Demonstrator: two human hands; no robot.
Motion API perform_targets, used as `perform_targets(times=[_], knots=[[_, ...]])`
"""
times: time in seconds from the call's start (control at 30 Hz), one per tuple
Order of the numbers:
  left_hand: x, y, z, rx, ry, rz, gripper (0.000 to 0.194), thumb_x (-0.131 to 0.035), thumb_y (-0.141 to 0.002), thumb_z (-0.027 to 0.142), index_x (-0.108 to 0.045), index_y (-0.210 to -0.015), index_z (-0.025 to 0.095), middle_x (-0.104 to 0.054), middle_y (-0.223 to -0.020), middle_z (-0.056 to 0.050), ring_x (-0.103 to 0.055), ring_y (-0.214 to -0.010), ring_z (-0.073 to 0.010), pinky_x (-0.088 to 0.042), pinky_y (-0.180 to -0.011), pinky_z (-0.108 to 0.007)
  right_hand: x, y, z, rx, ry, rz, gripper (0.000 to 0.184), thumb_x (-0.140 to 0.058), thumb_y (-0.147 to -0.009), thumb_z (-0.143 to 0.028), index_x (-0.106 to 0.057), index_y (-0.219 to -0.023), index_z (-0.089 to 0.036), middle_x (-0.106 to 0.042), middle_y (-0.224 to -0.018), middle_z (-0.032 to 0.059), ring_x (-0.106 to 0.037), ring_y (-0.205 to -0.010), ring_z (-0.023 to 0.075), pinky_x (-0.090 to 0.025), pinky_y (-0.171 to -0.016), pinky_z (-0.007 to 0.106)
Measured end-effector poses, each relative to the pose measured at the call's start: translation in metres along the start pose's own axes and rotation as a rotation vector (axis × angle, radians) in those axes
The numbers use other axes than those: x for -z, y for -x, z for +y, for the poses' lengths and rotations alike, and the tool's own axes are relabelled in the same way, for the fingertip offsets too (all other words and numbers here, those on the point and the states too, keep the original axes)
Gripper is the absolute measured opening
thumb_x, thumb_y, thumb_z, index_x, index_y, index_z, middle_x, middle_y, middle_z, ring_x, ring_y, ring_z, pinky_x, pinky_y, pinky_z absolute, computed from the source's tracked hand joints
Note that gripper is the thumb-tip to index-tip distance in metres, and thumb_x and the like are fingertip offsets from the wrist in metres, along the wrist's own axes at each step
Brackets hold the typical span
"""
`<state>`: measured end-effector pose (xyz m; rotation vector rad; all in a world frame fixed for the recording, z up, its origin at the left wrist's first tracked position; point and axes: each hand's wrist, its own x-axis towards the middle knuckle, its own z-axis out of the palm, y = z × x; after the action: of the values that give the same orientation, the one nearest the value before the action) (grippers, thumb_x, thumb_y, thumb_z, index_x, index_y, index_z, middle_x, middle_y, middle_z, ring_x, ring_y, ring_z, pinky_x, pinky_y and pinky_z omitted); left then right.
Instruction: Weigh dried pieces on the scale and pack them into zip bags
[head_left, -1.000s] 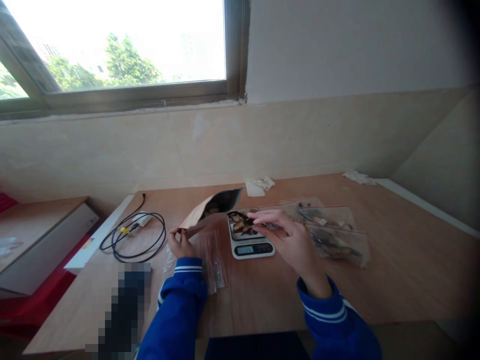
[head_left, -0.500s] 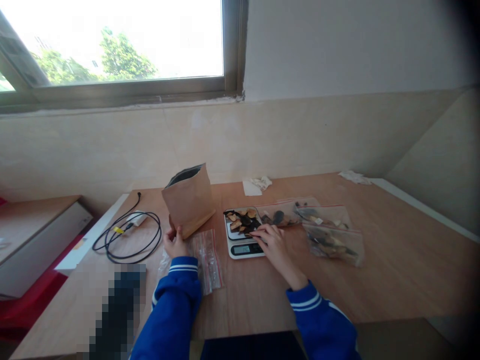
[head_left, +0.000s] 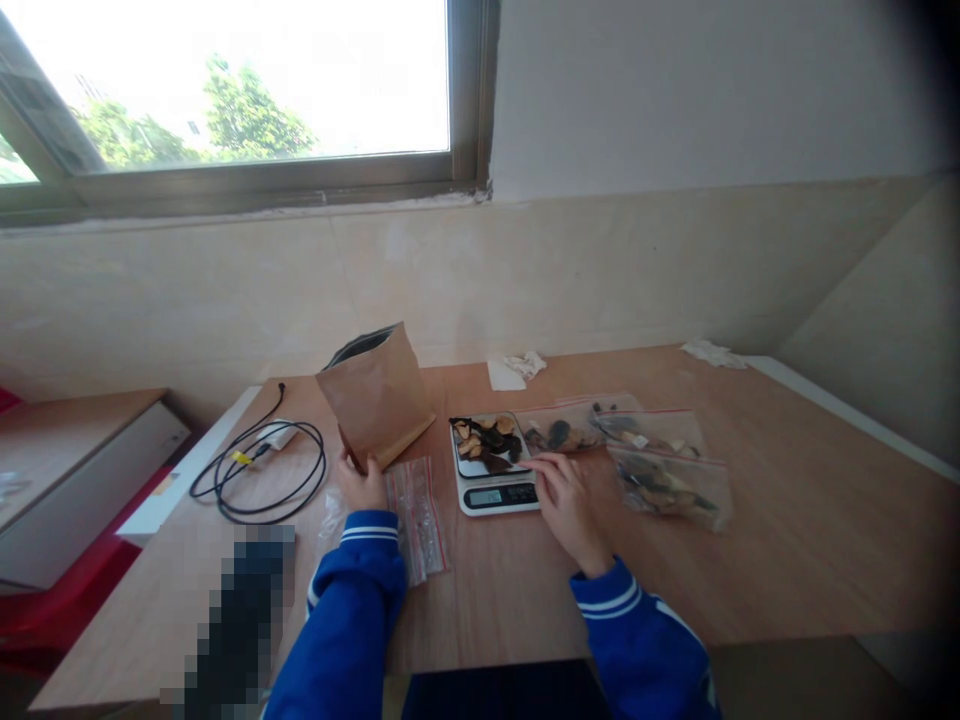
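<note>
My left hand [head_left: 362,485] grips the lower left corner of a brown paper pouch [head_left: 375,400], which stands tilted with its dark mouth gaping upward. To the right of it a white kitchen scale [head_left: 469,497] carries a pile of dried slices [head_left: 487,440], dark and tan, perhaps mushroom. Beside the scale's right edge is my right hand [head_left: 562,495], its fingers drawn together and the tips by the edge of the pile; anything pinched there is too small to make out. The scale's display is lit, but its digits are blurred.
Zip bags of dried pieces [head_left: 671,485] lie right of the scale. Flat clear zip bags [head_left: 420,520] lie by my left wrist. A coiled black cable [head_left: 217,490] is at the left, with a pixelated dark object [head_left: 240,620] in front. Crumpled tissue [head_left: 529,365] lies by the wall.
My right hand has drawn back slightly from the slices to the scale's right edge. The dark slices on the pile lie differently. The pouch leans a little more to the left.
</note>
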<state>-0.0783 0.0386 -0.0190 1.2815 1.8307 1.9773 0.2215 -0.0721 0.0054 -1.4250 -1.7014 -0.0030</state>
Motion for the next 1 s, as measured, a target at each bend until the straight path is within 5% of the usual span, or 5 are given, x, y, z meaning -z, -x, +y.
perform_targets(times=[0.2,0.37,0.6,0.73,1.0], knots=[[0.002,0.005,0.015,-0.146,0.048,0.083,0.051,-0.061,-0.069,0.021,-0.046,-0.117,0.016,-0.050,-0.119,-0.014,-0.048,-0.118,-0.0260,-0.035,-0.105,-0.046,0.007,0.015,0.011,-0.082,-0.058,0.078,0.032,-0.038,-0.088,-0.013,-0.061,-0.110,-0.021,-0.059,-0.100,0.0084,-0.055,-0.098,0.0236,-0.044,-0.088,0.039],[0.018,0.011,0.049,-0.414,-0.010,0.243,0.024,-0.054,-0.077,0.019,-0.050,-0.100,0.015,-0.052,-0.102,-0.009,-0.053,-0.101,-0.0216,-0.045,-0.091,-0.042,0.007,0.019,0.010,-0.116,-0.067,0.103,0.030,-0.039,-0.087,-0.013,-0.063,-0.102,-0.022,-0.059,-0.097,0.0076,-0.057,-0.096,0.0235,-0.046,-0.085,0.038],[0.059,0.032,0.082,-0.478,-0.327,-0.481,0.018,-0.044,-0.087,0.024,-0.060,-0.092,0.019,-0.058,-0.087,-0.006,-0.059,-0.081,-0.0202,-0.049,-0.076,-0.037,0.005,0.019,0.012,-0.138,-0.113,0.137,0.030,-0.039,-0.086,-0.012,-0.063,-0.101,-0.021,-0.059,-0.096,0.0077,-0.058,-0.094,0.0230,-0.047,-0.084,0.038],[0.081,0.047,0.063,-0.436,-0.519,-0.564,0.031,-0.050,-0.083,0.032,-0.062,-0.108,0.018,-0.058,-0.100,-0.011,-0.059,-0.090,-0.0267,-0.050,-0.081,-0.045,0.004,0.020,0.012,-0.143,-0.115,0.134,0.030,-0.039,-0.085,-0.013,-0.064,-0.101,-0.021,-0.060,-0.095,0.0075,-0.057,-0.094,0.0233,-0.046,-0.085,0.039],[0.085,0.052,0.040,-0.264,-0.303,-0.700,0.018,-0.054,-0.079,0.030,-0.069,-0.082,0.021,-0.061,-0.075,-0.005,-0.061,-0.066,-0.0199,-0.053,-0.065,-0.036,0.006,0.019,0.007,-0.165,-0.173,0.137,0.028,-0.039,-0.088,-0.017,-0.065,-0.098,-0.022,-0.060,-0.093,0.0081,-0.057,-0.092,0.0236,-0.046,-0.084,0.041]])
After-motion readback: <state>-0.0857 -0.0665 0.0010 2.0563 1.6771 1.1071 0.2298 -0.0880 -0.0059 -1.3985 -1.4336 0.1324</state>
